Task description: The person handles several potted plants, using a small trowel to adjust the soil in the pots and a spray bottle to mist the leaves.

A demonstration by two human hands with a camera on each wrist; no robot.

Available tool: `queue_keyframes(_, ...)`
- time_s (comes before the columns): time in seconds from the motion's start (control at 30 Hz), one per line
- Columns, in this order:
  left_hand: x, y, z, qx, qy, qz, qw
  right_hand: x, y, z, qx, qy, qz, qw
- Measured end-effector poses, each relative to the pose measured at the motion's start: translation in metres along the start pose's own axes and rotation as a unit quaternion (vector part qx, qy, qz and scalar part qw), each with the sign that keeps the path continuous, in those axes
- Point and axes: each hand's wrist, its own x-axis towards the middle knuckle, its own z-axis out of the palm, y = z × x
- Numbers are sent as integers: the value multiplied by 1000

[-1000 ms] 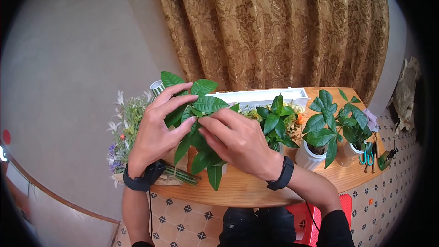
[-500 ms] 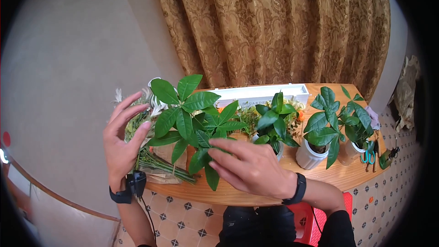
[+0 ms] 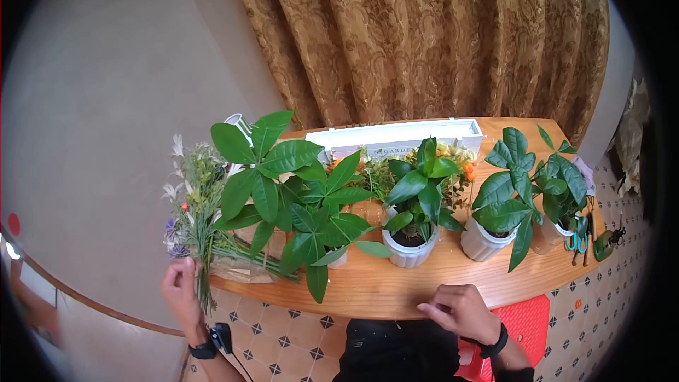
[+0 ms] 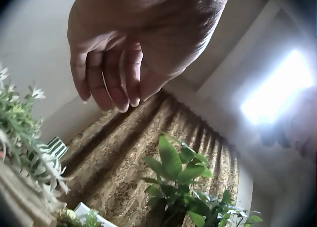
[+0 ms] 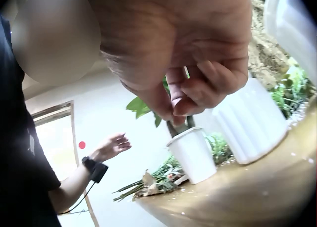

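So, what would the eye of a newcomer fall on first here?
The big green plant on the left of the table probably catches the eye first, beside the flowers. The gold curtain behind the table likely comes next, then three smaller plants on the right.

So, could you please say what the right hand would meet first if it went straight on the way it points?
The right hand would probably meet the leftmost potted plant, at its lower leaves or white pot; the head and right wrist views suggest this, though depth is unclear.
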Motion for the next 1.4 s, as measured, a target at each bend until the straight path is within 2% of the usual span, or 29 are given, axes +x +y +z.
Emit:
queue_keyframes(0.03, -12, -17, 2, 2, -1, -1, 1000, -8, 8, 1, 2, -1, 1, 1000)
queue_keyframes(0.1, -35, -56, 13, -32, 11, -40, 999, -20, 23, 4, -2, 23, 108, 994)
queue_keyframes(0.17, -61, -70, 32, -12, -10, -63, 998, -32, 36, 13, 18, 27, 124, 992)
queue_keyframes(0.2, -72, -75, 45, -9, -7, -62, 998, -36, 42, 20, 47, 46, 146, 987)
queue_keyframes(0.23, -81, -78, 59, 9, 3, -10, 1000, -38, 46, 24, 75, 66, 168, 981)
queue_keyframes(0.27, -89, -78, 71, 28, 13, 42, 999, -38, 44, 26, 61, 85, 151, 983)
queue_keyframes(0.3, -95, -71, 81, 32, 16, 43, 998, -38, 45, 28, 64, 83, 148, 983)
queue_keyframes(0.37, -104, -55, 98, 183, -48, 132, 973, -42, 50, 33, 63, 121, 148, 980)
queue_keyframes(0.4, -109, -55, 104, 187, -45, 133, 972, -42, 53, 34, 72, 129, 149, 978)
queue_keyframes(0.53, -128, -86, 124, 185, -123, 113, 969, -45, 55, 34, 83, 122, 162, 976)
queue_keyframes(0.6, -140, -98, 127, 219, -165, 107, 956, -39, 46, 32, 70, 148, 146, 976)
queue_keyframes(0.83, -157, -124, 120, 236, -158, 71, 956, -39, 46, 31, 59, 140, 137, 979)
queue_keyframes(1.0, -165, -130, 122, 177, -143, 48, 973, -40, 48, 34, 61, 153, 135, 977)
queue_keyframes(1.17, -178, -144, 122, 173, -124, 36, 976, -42, 52, 36, 53, 151, 129, 979)
queue_keyframes(1.4, -179, -142, 120, 179, -126, 29, 975, -42, 51, 36, 54, 154, 128, 978)
